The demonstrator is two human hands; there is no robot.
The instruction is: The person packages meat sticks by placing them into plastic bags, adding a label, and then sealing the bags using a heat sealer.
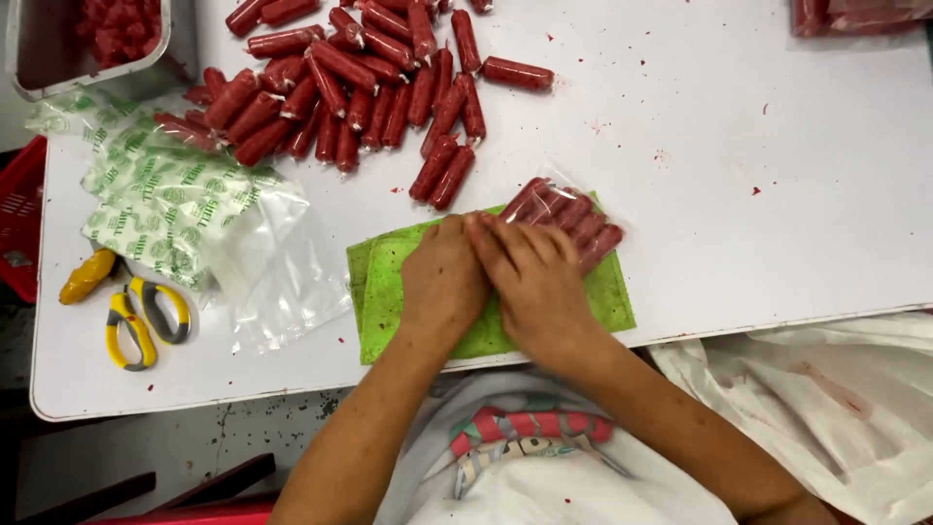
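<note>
Both hands lie flat, palms down and fingers together, on a clear bag of red sausages (569, 219) that rests on a green cloth (384, 292) at the near edge of the white table (758, 126). Your left hand (442, 277) presses on the bag's near, open end with nothing gripped in it; your right hand (533, 282) crosses just beside it, fingertips touching the left hand's, and likewise holds nothing, only bears down. The filled part of the bag sticks out beyond your fingers toward the far right corner of the cloth, the sausages lying side by side in a row.

To do this pressing well, I judge you should keep your palms level and smooth from the sausages back toward the open end, so trapped air has a way out. Keep the row flat; a sausage riding over its neighbour would likely bulge the film. Whether the bag mouth is folded under your hands cannot be seen.

Loose sausages (360, 83) lie heaped at the far side, well apart. A stack of printed empty bags (175, 199) sits to your left, with yellow-handled scissors (141, 316) beside it, and a metal tray (58, 58) at the far left corner
</note>
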